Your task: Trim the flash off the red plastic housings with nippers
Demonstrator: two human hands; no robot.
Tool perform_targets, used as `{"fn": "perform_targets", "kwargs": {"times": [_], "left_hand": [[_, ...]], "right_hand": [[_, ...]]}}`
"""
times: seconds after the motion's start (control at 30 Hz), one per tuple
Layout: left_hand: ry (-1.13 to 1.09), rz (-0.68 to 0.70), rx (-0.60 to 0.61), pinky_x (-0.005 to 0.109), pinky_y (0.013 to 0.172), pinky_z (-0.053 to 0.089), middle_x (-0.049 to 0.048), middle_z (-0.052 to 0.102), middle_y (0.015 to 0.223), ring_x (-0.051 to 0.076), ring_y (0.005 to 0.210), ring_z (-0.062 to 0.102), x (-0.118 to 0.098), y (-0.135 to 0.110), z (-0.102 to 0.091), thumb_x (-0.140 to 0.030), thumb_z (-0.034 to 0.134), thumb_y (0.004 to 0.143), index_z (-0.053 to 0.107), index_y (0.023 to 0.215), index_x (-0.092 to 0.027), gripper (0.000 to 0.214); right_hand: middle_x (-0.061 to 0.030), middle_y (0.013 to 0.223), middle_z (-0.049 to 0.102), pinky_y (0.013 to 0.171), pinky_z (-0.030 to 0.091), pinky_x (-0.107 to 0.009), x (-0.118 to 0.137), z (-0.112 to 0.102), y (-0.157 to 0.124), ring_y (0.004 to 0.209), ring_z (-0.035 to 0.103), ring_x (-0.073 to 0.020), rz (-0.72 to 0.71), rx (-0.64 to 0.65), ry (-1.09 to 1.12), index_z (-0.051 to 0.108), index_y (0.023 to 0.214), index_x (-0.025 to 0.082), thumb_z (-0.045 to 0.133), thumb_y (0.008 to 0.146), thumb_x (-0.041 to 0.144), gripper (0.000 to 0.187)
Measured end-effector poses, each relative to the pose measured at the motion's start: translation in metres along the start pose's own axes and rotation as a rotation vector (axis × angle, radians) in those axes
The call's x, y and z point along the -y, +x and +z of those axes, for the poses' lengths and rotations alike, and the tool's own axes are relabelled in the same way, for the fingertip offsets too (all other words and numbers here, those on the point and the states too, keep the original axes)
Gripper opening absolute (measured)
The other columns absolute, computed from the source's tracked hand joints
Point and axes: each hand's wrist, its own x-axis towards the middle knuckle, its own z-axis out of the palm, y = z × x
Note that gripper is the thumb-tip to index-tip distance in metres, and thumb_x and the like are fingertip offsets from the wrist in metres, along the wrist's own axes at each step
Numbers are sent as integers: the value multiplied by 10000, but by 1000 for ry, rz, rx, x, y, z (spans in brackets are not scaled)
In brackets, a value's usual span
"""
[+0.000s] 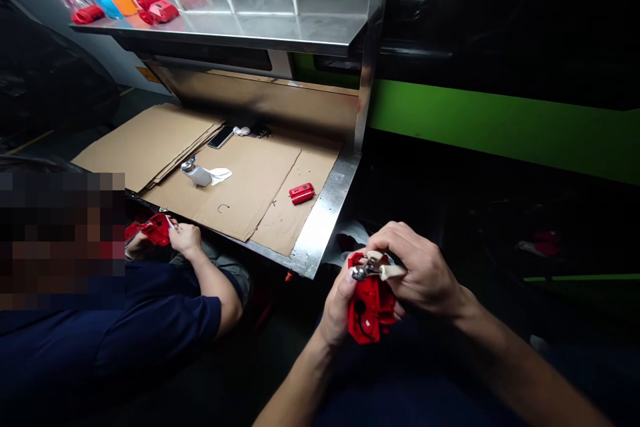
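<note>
Off the near right corner of the bench, my left hand [338, 307] is closed around the side of a red plastic housing [369, 313]. The housing's hollow inner side faces up and shows dark round spots. In my right hand [423, 267] is a pair of pliers [392, 272] with cream handles and a shiny metal head. Its jaws lie over the upper end of the housing, close to my left thumb. Whether they bite on the plastic I cannot tell. Fingers of my right hand also reach behind the housing.
On the cardboard-covered bench [260, 180] lie another red part [302, 193], a white bottle [197, 175] and a phone [221, 137]. A metal shelf [280, 25] above holds bagged red parts [163, 11]. At left, a co-worker's hand [185, 239] works on a red housing [158, 229].
</note>
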Motion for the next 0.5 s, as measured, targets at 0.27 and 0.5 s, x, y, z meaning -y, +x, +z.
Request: {"fn": "perform_targets", "kwargs": {"times": [0.27, 0.5], "left_hand": [[163, 317, -219, 348, 895, 489, 89, 647, 1046, 245, 957, 578, 7, 4, 15, -574, 593, 898, 660, 1122, -151, 484], [149, 271, -353, 319, 785, 542, 110, 688, 965, 233, 855, 657, 4, 5, 9, -562, 589, 915, 638, 1167, -130, 502]], "right_hand": [[-30, 871, 642, 735, 409, -315, 3, -4, 0, 788, 544, -156, 30, 146, 16, 568, 916, 165, 518, 863, 112, 90], [6, 805, 617, 619, 445, -220, 26, -33, -17, 713, 569, -114, 352, 265, 320, 539, 846, 198, 529, 859, 100, 99]]}}
